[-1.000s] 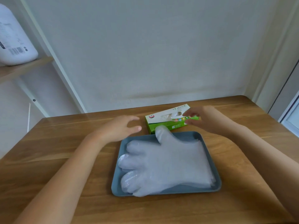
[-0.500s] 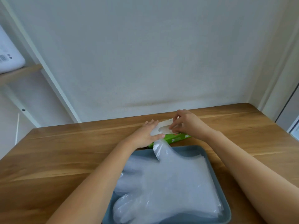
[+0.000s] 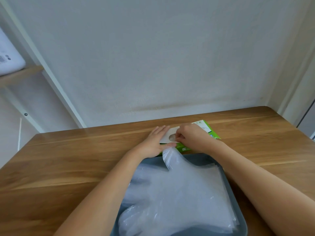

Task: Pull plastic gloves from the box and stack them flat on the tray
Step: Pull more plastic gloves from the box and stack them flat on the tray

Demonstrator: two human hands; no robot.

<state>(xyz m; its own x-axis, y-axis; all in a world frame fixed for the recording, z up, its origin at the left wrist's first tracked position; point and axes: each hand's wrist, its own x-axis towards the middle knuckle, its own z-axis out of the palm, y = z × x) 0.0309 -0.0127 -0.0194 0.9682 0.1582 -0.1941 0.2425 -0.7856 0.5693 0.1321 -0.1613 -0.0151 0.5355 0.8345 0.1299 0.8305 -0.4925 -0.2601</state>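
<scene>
Plastic gloves (image 3: pixel 179 193), clear and thin, lie flat in one stack in the nearest item, one blue-grey rectangular tray (image 3: pixel 201 158). The sheets in the stack are too thin to count. The top glove's thumb stands up over the tray's far rim, close to the left thumb.

Two bare hands are just beyond the tray. The left hand (image 3: pixel 153 143) lies palm down on the left end of the box, its fingers (image 3: pixel 161 129) straight and close together. The right hand (image 3: pixel 192 137) is curled over the box top, thumb and forefinger pinching the pale plastic (image 3: pixel 172 137) in the oval opening.

One white-topped green cardboard box (image 3: pixel 208 130) lies flat on the brown wooden bench (image 3: pixel 68 159), touching or just beside the tray's far rim.

Behind the bench stands a plain white wall (image 3: pixel 170 57). At far left is one wooden shelf (image 3: pixel 18 75) carrying one white container (image 3: pixel 8 60).

Against one second ago, the left hand has come down from hovering onto the box. Against half a second ago, the right fingers have moved into the opening, and the box's green right end now shows past the right hand. The stack on the tray is unchanged.
</scene>
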